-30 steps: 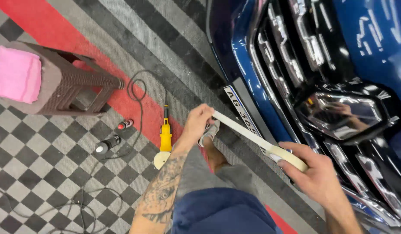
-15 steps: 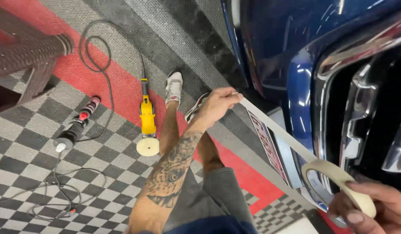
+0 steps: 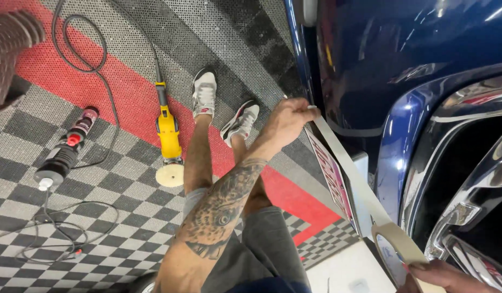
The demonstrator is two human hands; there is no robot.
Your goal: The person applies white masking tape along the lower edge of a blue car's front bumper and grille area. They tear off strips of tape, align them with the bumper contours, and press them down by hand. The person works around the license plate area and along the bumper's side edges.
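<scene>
My left hand (image 3: 288,120) pinches the free end of a strip of beige masking tape (image 3: 346,163) against the blue car's bumper (image 3: 370,70). The strip runs taut down to the tape roll (image 3: 396,250), which my right hand (image 3: 443,276) grips at the bottom right edge of the view. Only the fingers of that hand show. Just behind the strip sits the car's licence plate (image 3: 330,173). My tattooed left forearm (image 3: 218,217) crosses the middle of the view above my legs and white sneakers (image 3: 205,92).
A yellow corded polisher (image 3: 168,135) with a round pad lies on the chequered floor tiles, next to a black and red machine (image 3: 64,152) and loose cables (image 3: 50,228). A brown stool (image 3: 12,43) stands at top left. Chrome grille (image 3: 478,179) fills the right.
My view has swung right and closer to the car. My left hand moved up to the bumper with the tape end, and my right hand dropped lower with the roll, lengthening the strip.
</scene>
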